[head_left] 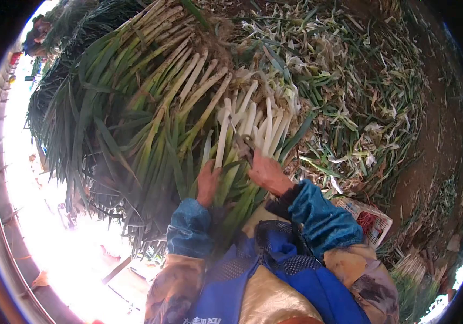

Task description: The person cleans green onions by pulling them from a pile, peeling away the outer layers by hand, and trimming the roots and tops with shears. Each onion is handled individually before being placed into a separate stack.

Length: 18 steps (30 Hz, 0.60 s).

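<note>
My left hand (208,183) is closed around a long green onion (222,141), whose pale white stalk points away from me. In my right hand (268,173) is a metal tool with dark handles that looks like shears (246,147); its thin tip lies close to the stalk's root end. Peeled white green onions (269,127) lie side by side just beyond my right hand, their leaves running back toward my lap. To the left spreads a big heap of unpeeled green onions (161,102) with brownish stalks and dry roots.
Torn leaves and peelings (361,102) cover the ground at the right. A white plastic basket (385,224) with red cord or netting stands by my right elbow. More bundled green onions (412,275) lie at the lower right, near bare brown soil (409,183).
</note>
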Motion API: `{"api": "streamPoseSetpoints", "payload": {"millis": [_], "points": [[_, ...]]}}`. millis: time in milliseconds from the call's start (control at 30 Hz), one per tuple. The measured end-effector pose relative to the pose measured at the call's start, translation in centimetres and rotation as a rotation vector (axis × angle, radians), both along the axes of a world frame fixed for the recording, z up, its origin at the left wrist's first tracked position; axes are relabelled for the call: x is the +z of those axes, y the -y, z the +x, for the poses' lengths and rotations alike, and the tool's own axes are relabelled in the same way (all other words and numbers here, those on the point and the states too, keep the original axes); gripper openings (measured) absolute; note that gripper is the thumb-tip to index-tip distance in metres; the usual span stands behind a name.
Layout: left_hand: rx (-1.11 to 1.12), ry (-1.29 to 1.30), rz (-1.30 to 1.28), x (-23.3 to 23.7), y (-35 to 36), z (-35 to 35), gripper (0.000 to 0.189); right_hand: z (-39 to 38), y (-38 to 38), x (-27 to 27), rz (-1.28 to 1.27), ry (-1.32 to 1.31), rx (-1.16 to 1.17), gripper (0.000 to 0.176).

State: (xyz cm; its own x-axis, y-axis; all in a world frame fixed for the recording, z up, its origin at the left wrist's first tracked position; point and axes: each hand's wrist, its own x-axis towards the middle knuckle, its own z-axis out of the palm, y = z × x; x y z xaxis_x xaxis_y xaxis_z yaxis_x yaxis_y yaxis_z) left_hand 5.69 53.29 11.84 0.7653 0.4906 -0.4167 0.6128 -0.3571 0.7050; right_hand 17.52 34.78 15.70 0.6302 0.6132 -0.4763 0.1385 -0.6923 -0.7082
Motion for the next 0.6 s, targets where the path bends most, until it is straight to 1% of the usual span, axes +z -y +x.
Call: {"api": "streamPoseSetpoints", "payload": {"millis": [33, 67, 167, 267, 300, 367, 467, 533, 567, 600], "points": [[0.021, -0.007, -0.039, 0.1, 0.1, -0.1, 0.042, 0.8, -0.9, -1.8, -0.018, 0.028, -0.026, 0.041], [0.04, -0.016, -0.079, 0.2, 0.1, -0.1, 0.042, 1.6, -1.7, -2.3, -0.036, 0.053, -0.053, 0.04], [-0.017, 0.017, -0.087, -0.2, -0.4, -0.5, 0.042, 2.8, -2.6, -2.2, -0.062, 0.174, -0.009, 0.032], [-0.04, -0.002, -0.126, 0.5, -0.4, -0.6, 0.041, 3.1, -2.1, -3.2, -0.084, 0.111, -0.013, 0.034], [-0.014, 0.025, -0.112, 0.7, 0.0, -0.7, 0.041, 3.1, -1.6, -3.5, -0.086, 0.112, -0.003, 0.035], [0.037, 0.068, -0.086, 1.5, 0.9, -1.0, 0.041, 2.7, -0.7, -1.8, -0.092, 0.102, 0.013, 0.037], [0.066, 0.047, -0.18, 3.0, 1.5, 0.3, 0.042, 0.9, 1.6, 3.1, -0.017, 0.027, 0.044, 0.041], [0.053, 0.129, -0.192, 0.0, 2.7, 0.2, 0.042, -1.6, 2.8, 4.4, -0.013, 0.01, 0.112, 0.045], [0.047, 0.171, -0.194, -0.4, 3.5, 0.6, 0.042, -2.0, 2.9, 5.0, -0.006, 0.002, 0.146, 0.047], [-0.053, 0.075, -0.129, -0.4, 4.4, 0.5, 0.041, -2.0, 2.5, 5.7, -0.143, -0.024, 0.153, 0.047]]}}
